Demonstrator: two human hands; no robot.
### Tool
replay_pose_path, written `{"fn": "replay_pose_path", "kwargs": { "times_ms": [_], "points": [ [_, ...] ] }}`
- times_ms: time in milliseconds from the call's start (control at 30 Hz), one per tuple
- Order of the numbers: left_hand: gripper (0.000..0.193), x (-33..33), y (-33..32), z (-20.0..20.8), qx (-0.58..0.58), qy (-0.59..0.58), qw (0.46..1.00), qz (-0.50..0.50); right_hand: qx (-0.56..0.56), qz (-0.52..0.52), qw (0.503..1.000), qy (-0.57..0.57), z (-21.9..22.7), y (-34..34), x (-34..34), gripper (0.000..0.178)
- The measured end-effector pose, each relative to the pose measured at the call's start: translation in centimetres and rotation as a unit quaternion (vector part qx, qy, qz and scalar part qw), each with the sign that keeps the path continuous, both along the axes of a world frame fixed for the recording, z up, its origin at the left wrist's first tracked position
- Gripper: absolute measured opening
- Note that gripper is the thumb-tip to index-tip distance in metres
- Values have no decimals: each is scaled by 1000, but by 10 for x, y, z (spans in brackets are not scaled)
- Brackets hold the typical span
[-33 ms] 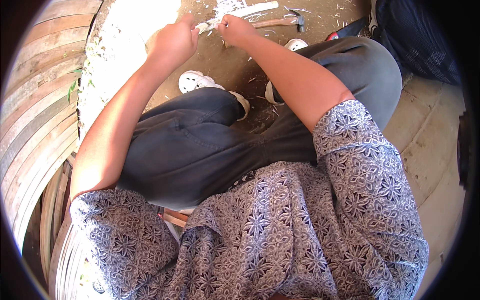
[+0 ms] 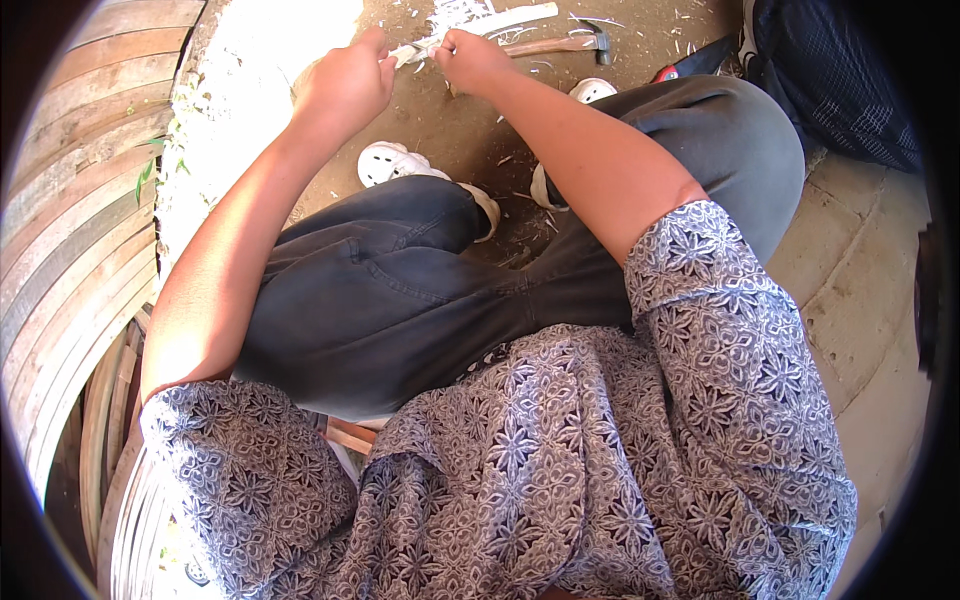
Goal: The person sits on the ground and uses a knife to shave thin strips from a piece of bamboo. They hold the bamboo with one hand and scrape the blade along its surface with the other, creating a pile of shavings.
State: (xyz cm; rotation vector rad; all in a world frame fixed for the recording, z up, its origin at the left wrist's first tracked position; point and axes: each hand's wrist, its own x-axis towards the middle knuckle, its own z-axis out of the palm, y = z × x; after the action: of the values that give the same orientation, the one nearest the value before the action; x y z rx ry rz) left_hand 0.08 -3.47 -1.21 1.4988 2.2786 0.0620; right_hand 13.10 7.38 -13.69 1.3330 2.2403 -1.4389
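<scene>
At the far end of my reach, my left hand (image 2: 345, 88) is closed in a fist round one end of a pale wood strip (image 2: 406, 54). My right hand (image 2: 472, 62) is closed close beside it, at the strip's other end. A thin dark sliver, perhaps a blade, crosses the strip between the hands. What the right fingers grip is mostly hidden beneath them. Just beyond, a longer pale stick (image 2: 512, 18) lies on the ground. Pale wood shavings (image 2: 455, 12) are scattered around it.
A wooden-handled hammer (image 2: 555, 45) lies right of my right hand. My white clogs (image 2: 395, 163) stand on the dirt below my hands. A black mesh bag (image 2: 835, 80) sits at the far right, with a red-and-black object (image 2: 690, 65) beside it. Wooden slats (image 2: 90, 170) curve along the left.
</scene>
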Motion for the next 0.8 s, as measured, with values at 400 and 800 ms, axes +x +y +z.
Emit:
{"fn": "replay_pose_path", "kwargs": {
  "times_ms": [400,800],
  "points": [
    [21,0,4,0,-1,6,1000,-4,-44,-27,999,6,-6,8,0,34],
    [21,-3,0,2,7,10,1000,-19,-17,5,1000,-26,0,8,-3,33]
  ]
}}
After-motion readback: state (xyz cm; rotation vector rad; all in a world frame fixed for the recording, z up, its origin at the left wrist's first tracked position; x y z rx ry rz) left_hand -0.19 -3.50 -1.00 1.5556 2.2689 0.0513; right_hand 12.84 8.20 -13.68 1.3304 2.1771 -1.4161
